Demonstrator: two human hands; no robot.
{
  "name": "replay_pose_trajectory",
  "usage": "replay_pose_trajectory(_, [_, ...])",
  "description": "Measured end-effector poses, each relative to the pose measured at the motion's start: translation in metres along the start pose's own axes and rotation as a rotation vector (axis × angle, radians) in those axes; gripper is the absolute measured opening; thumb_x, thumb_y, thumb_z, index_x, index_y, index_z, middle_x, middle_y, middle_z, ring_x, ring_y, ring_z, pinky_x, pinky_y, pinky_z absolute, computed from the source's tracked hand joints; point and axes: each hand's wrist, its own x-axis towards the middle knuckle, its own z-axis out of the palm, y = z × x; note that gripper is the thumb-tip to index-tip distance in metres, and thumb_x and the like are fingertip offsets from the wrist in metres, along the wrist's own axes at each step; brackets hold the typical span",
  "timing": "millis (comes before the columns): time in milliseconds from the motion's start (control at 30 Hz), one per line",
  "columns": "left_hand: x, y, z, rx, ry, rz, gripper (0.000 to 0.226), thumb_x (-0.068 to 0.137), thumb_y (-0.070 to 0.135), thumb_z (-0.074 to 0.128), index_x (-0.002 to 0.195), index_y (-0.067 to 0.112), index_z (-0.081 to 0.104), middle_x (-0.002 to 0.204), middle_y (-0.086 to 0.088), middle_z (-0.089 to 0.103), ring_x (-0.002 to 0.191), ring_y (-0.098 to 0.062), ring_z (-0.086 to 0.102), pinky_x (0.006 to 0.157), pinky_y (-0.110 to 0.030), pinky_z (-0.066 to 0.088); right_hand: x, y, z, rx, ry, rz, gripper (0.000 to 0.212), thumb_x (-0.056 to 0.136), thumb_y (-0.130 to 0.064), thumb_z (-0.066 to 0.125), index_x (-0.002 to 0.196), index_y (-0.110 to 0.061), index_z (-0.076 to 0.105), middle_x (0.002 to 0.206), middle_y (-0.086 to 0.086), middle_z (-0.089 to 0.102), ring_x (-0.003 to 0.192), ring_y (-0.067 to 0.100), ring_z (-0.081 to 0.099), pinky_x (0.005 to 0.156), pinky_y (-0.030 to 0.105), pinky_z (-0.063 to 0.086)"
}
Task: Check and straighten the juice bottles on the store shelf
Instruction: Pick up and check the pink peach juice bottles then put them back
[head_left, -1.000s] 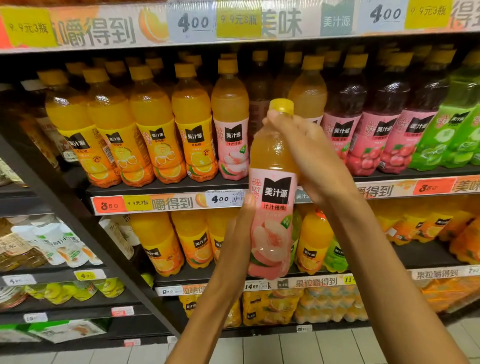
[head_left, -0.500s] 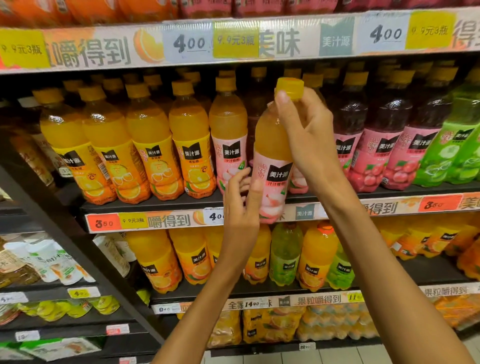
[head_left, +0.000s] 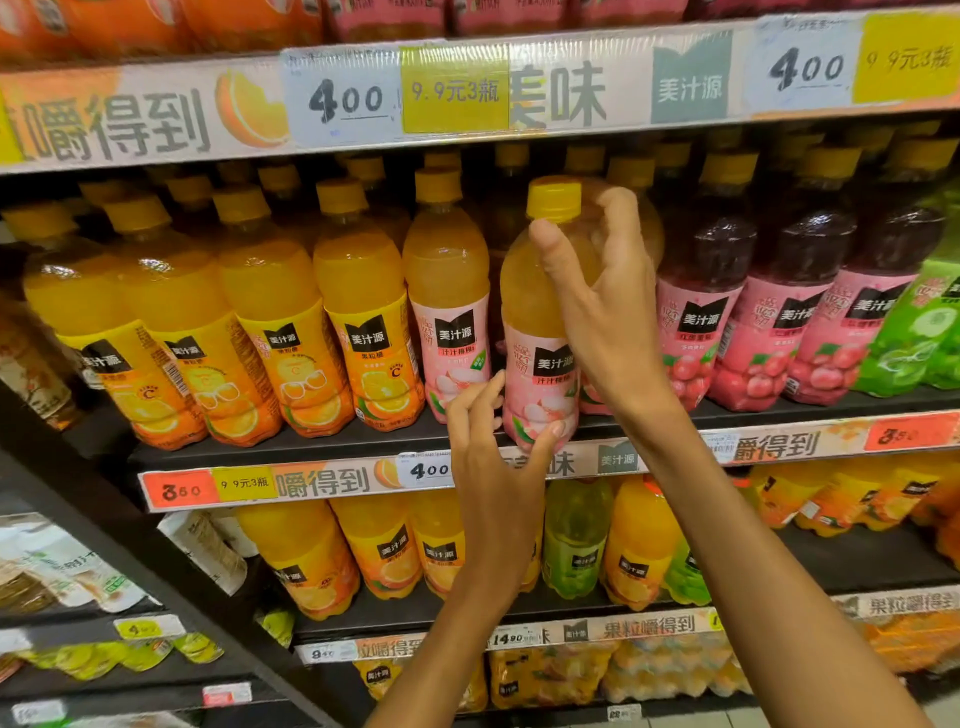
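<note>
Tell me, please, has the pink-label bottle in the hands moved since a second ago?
Yes. The pink-label bottle has gone up and back onto the shelf; its base now sits at the shelf edge above the price strip, instead of hanging below it.

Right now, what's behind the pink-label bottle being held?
Behind the pink-label bottle, gripped by the right hand, a dim bottle neck shows in the back row; the bottle and hands hide the rest.

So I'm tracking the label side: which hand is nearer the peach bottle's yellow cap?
Right. The right hand wraps the neck just below the yellow cap; the left hand is at the base.
</note>
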Motion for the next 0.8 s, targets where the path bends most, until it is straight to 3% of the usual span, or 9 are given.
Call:
replay_pose_trajectory(133, [-0.001,0.002,0.004,0.010,0.020,-0.012,0.059,0.081,0.013,0.073,0.135,0.008,0.049,0.124,-0.008,0.049,0.115,-0.020,0.049,0.097,-0.033,0.044,-0.004,0.004,-0.010,-0.068,-0.013,-0.055,0.053,0.089,-0.031,0.064,0.127,0.000,0.041,0.122,0.010,0.055,0.114,0.019,0.055,0.096,0.029,0.046])
replay_pose_trajectory(267, [0.000,0.002,0.009,0.047,0.061,0.004,0.059,0.081,0.014,0.073,0.134,0.005,0.049,0.126,-0.011,0.051,0.116,-0.026,0.049,0.096,-0.045,0.045,-0.015,0.011,-0.023,-0.216,-0.047,-0.140,0.053,0.087,-0.024,0.069,0.129,-0.001,0.047,0.125,0.004,0.051,0.118,0.018,0.051,0.094,0.015,0.041])
replay_pose_trajectory(367, [-0.001,-0.001,0.011,0.067,0.107,0.003,0.054,0.081,0.018,0.074,0.129,0.007,0.052,0.120,-0.010,0.056,0.113,-0.030,0.050,0.094,-0.052,0.044,-0.020,0.016,-0.027,-0.387,-0.085,-0.211,0.059,0.084,-0.027,0.070,0.133,-0.003,0.048,0.125,0.000,0.048,0.118,0.011,0.040,0.099,0.022,0.035])
replay_pose_trajectory(467, [0.003,-0.004,0.013,0.131,0.138,0.014,0.047,0.081,0.023,0.074,0.122,0.008,0.057,0.111,-0.007,0.059,0.105,-0.026,0.050,0.087,-0.049,0.047,-0.017,0.019,-0.025,-0.543,-0.054,-0.272,0.061,0.081,-0.032,0.072,0.131,-0.002,0.053,0.123,0.011,0.057,0.106,0.018,0.038,0.088,0.016,0.026])
replay_pose_trajectory(600, [0.005,-0.007,0.017,0.242,0.166,0.055,0.048,0.082,0.024,0.073,0.123,0.007,0.057,0.109,-0.009,0.059,0.101,-0.029,0.052,0.085,-0.050,0.049,-0.013,0.020,-0.019,-0.648,0.032,-0.334,0.057,0.077,-0.035,0.075,0.121,-0.002,0.061,0.108,0.012,0.064,0.092,0.033,0.053,0.076,0.035,0.031])
replay_pose_trajectory(800, [0.008,-0.009,0.026,0.411,0.215,0.057,0.056,0.076,0.026,0.078,0.124,0.006,0.059,0.103,-0.016,0.057,0.091,-0.031,0.053,0.077,-0.043,0.048,-0.007,0.026,-0.016,-0.712,0.030,-0.322,0.052,0.079,-0.041,0.072,0.115,-0.004,0.064,0.102,0.006,0.067,0.090,0.020,0.036,0.073,0.031,0.025])
